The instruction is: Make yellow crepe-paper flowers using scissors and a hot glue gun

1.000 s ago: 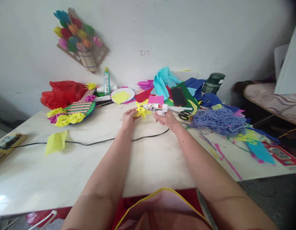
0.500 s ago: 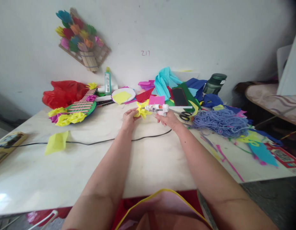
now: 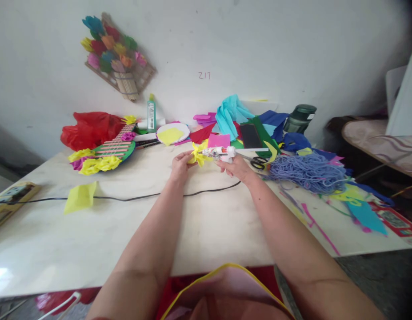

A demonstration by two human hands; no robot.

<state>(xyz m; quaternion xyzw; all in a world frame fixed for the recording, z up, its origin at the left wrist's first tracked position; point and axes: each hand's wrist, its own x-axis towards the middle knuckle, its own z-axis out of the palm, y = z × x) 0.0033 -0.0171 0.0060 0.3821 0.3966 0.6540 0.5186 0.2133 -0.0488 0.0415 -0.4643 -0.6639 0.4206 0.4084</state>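
Observation:
Between the fingers of my left hand (image 3: 183, 164) is a yellow paper flower (image 3: 201, 155). My right hand (image 3: 237, 168) is closed around a white hot glue gun (image 3: 222, 153), with a white glue stick (image 3: 252, 150) jutting from its back end. The gun's nozzle points left and meets the flower, though I cannot tell whether it touches the petals. A black cord (image 3: 142, 196) runs left across the table from below my right hand.
Decorated paper guitar (image 3: 109, 151) and red plastic bag (image 3: 92, 129) lie back left; a power strip (image 3: 12, 202) sits at the left edge. Right of my hands are scissors (image 3: 258, 163), a phone (image 3: 251, 136) and blue yarn (image 3: 306, 172). A yellow sheet (image 3: 81, 197) lies left.
The whole view has shifted slightly. Both hands keep the same hold on the yellow flower and the glue gun, nearly unmoved.

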